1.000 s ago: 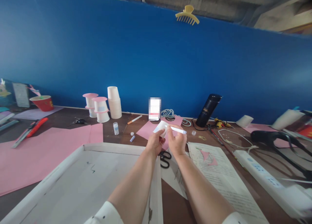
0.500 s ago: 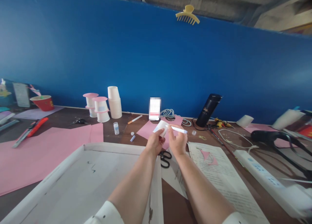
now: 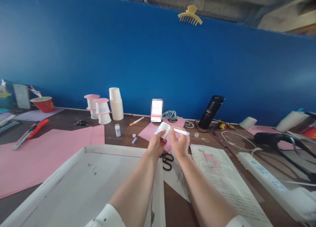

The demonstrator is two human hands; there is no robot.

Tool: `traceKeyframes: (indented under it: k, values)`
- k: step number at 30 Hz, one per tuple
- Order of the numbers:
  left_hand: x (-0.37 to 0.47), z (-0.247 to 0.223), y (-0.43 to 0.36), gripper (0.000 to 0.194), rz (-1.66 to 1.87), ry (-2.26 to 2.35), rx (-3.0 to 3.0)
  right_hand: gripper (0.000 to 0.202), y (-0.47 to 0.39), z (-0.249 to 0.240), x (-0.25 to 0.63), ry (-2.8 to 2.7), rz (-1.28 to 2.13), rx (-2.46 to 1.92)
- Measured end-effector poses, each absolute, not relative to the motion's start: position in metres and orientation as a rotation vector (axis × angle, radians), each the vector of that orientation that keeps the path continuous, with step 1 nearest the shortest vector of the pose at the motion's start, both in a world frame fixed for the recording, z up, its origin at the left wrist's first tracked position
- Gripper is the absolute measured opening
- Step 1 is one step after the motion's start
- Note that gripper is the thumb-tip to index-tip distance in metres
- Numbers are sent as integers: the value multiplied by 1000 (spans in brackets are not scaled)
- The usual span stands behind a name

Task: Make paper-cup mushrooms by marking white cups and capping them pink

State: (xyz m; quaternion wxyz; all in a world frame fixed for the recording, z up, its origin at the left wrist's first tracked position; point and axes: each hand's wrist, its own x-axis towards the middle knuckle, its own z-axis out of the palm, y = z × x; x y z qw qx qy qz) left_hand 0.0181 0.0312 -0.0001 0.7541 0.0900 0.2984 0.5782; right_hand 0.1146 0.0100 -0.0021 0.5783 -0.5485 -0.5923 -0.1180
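Observation:
My left hand (image 3: 157,143) is closed on a small white paper piece (image 3: 163,126), thumb on top; part of it looks bluish. It may be a paper cup, but the fingers hide much of it. In my right hand (image 3: 180,146) is a white marker (image 3: 181,132) with a purplish end, its other end pointing at the paper's right edge. Pink paper (image 3: 146,132) lies beneath both hands. Black-handled scissors (image 3: 168,162) rest just below them. A small purple cap (image 3: 134,140) lies on the table to the left, near a little clear bottle (image 3: 118,130).
A white tray-like box (image 3: 103,149) fills the front left, beside pink sheets (image 3: 56,148) and a red cutter (image 3: 38,129). Paper cups (image 3: 116,109) and a phone (image 3: 156,110) stand behind. To the right are a black flask (image 3: 211,112), a printed booklet (image 3: 229,181) and a power strip (image 3: 261,171).
The white paper piece has shifted and tilted very slightly in my left hand. Otherwise the hands and the table look the same.

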Motion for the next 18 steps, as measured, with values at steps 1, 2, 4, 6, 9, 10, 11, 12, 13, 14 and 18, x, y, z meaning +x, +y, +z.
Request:
traceKeyframes:
  k: [1, 2, 4, 6, 9, 10, 11, 12, 13, 14, 18]
  values:
    - [18, 0, 31, 14, 1262, 649, 196, 21, 10, -2, 114, -1384, -271, -1285]
    - [18, -1, 32, 15, 1261, 648, 195, 21, 9, -1, 114, -1382, -266, -1287]
    - [18, -1, 32, 14, 1259, 645, 197, 22, 8, 0, 113, -1377, -258, -1291]
    - [18, -1, 32, 14, 1256, 643, 198, 22, 7, 1, 112, -1375, -250, -1294]
    - [17, -1, 32, 14, 1247, 639, 198, 23, 7, 1, 112, -1373, -222, -1294]
    - [17, 0, 31, 14, 1241, 637, 196, 24, 7, 1, 113, -1369, -210, -1293]
    - [16, 0, 31, 14, 1236, 634, 195, 24, 8, 1, 113, -1364, -199, -1292]
    - [16, 1, 31, 13, 1230, 631, 193, 24, 8, 1, 113, -1360, -189, -1291]
    - [16, 1, 31, 13, 1226, 628, 191, 25, 8, 0, 113, -1355, -181, -1291]
    - [16, 1, 30, 12, 1222, 624, 188, 25, 9, 0, 114, -1353, -174, -1291]
    - [15, 2, 30, 10, 1213, 608, 177, 25, 10, 0, 114, -1340, -133, -1284]
